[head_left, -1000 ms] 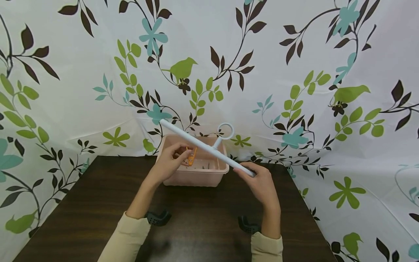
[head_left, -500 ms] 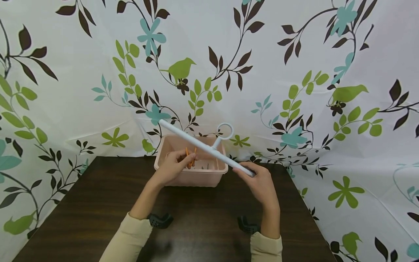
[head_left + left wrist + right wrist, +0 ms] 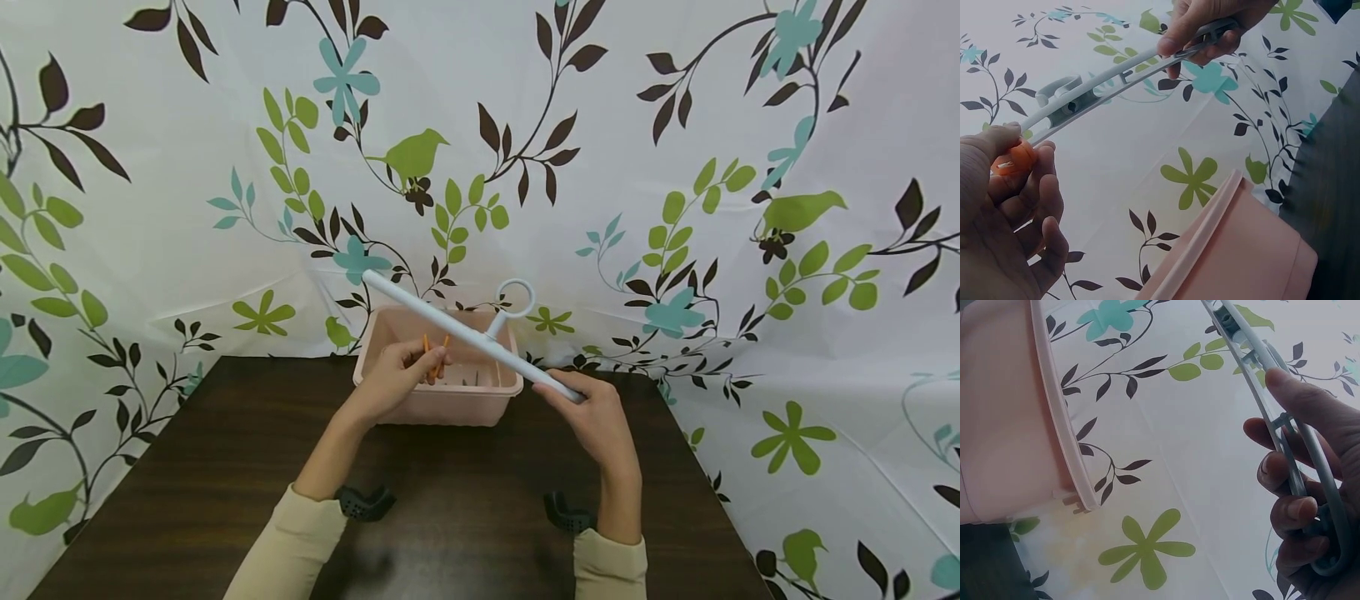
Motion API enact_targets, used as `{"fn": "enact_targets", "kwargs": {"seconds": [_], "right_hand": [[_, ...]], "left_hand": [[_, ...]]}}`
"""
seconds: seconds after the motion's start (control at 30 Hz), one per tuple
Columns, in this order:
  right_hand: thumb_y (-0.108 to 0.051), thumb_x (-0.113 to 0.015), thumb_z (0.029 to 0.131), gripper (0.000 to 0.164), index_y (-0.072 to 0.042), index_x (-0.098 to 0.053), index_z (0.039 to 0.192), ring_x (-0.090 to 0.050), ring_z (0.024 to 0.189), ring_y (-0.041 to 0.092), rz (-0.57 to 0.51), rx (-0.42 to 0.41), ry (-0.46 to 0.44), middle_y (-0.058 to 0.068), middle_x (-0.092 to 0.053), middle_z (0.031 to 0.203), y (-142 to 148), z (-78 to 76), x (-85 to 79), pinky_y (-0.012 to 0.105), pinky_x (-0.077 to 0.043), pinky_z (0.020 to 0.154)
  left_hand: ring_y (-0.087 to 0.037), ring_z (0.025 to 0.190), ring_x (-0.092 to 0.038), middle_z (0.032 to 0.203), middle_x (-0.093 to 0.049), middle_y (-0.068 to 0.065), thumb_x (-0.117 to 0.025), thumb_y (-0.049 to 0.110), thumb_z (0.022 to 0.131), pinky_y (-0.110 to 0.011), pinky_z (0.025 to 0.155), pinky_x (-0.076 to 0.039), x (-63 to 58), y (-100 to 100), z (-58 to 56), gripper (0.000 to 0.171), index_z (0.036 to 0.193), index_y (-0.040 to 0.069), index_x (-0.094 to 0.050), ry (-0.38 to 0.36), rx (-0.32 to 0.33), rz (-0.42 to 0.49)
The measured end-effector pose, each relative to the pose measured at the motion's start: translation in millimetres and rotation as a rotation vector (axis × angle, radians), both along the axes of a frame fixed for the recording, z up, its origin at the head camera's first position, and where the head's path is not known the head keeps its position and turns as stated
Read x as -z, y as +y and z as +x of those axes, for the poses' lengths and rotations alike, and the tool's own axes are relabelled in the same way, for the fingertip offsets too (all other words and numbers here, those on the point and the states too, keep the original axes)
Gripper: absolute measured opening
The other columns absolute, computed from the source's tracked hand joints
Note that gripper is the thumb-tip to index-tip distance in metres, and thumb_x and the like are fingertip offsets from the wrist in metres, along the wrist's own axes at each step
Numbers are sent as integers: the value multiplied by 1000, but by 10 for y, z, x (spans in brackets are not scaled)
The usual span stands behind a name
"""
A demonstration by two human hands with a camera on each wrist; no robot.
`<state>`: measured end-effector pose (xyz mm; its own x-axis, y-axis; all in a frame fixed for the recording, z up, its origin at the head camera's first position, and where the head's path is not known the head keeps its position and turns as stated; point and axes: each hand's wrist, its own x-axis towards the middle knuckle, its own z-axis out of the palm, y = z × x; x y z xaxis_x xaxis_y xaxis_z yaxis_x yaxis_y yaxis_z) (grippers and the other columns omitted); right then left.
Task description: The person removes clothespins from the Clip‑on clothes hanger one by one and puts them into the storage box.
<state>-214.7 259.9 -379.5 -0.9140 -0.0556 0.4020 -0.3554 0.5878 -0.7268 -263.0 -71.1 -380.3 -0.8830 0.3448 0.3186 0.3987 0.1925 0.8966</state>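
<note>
My left hand [image 3: 388, 385] pinches an orange clothespin [image 3: 1015, 161] between thumb and fingers, its two prongs pointing up in the head view. In my right hand [image 3: 597, 418] is the right end of a light blue plastic hanger [image 3: 461, 332], tilted with its left end higher and its ring on top. In the right wrist view, thumb and fingers curl round the hanger's frame. From the left wrist, the clothespin overlaps the near end of the frame. Behind my left hand stands a pink plastic bin [image 3: 442, 410], the hanger crossing in front of its opening.
Small dark items [image 3: 470, 380] show on the bin's floor. The bin stands at the back of a dark wooden table [image 3: 465, 500], close to a hanging cloth [image 3: 225, 125] printed with leaves and birds. A black strap-like piece sits at each wrist.
My left hand has turned the clothespin, so its prongs now show edge-on rather than its flat side. The right hand and hanger have stayed nearly still.
</note>
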Motion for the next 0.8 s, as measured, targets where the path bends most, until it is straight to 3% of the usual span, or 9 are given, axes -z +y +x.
{"fn": "enact_targets", "kwargs": {"seconds": [0.33,0.6,0.8], "right_hand": [[-40,-83,96,32,-23,-83,123,-61,86,22,4,-18,-9,1,-80,106,6,3,-3,33,-51,78],[-38,-83,96,29,-24,-83,122,-59,84,22,-2,-45,-10,2,-79,102,4,13,-6,32,-50,76],[-38,-83,97,29,-23,-83,121,-58,82,20,3,-47,-10,1,-79,99,3,18,-13,31,-49,74]], "left_hand": [[-23,75,-53,89,-65,-13,-61,35,112,-27,64,-44,2,8,6,28,104,12,-75,8,3,30],[-44,79,-50,86,-62,-14,-60,30,113,-26,63,-42,-16,-2,24,27,104,8,-74,16,7,51],[-44,78,-50,86,-63,-16,-60,32,113,-26,63,-43,-3,-16,20,28,101,10,-73,26,8,44]]}}
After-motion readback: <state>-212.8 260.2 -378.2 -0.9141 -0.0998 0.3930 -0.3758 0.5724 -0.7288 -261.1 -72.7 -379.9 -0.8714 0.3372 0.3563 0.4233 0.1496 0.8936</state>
